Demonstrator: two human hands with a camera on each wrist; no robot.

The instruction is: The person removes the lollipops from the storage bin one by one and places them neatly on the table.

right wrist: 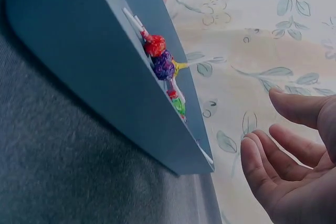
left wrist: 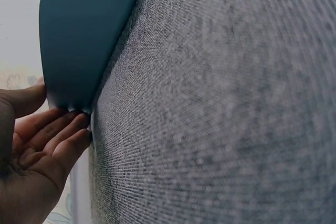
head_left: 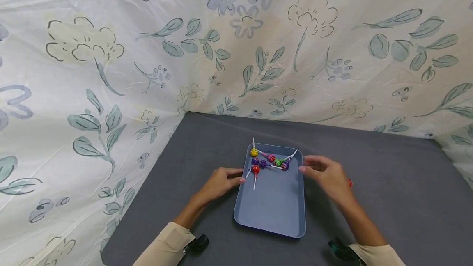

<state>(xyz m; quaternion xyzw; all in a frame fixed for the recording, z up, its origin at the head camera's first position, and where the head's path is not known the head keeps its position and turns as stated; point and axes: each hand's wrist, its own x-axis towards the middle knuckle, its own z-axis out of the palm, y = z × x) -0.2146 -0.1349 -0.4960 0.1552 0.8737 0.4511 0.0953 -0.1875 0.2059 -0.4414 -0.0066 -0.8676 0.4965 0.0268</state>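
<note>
A blue-grey rectangular tray (head_left: 273, 212) lies on the dark table, with several wrapped lollipops in its far half. Among them are a red lollipop (head_left: 255, 169), a yellow lollipop (head_left: 253, 152), a green lollipop (head_left: 278, 162) and a purple lollipop (head_left: 262, 163). On the tray's left side my left hand (head_left: 219, 184) grips the wall, thumb at the rim and fingers (left wrist: 65, 129) against the outside. My right hand (head_left: 329, 177) is beside the right rim, fingers loosely bent. The right wrist view shows a gap between this hand (right wrist: 294, 156) and the tray.
Another red lollipop (head_left: 349, 182) lies on the grey tablecloth (head_left: 402, 192) to the right, partly hidden by my right wrist. A floral curtain (head_left: 266, 73) rises behind the table's far edge and along its left.
</note>
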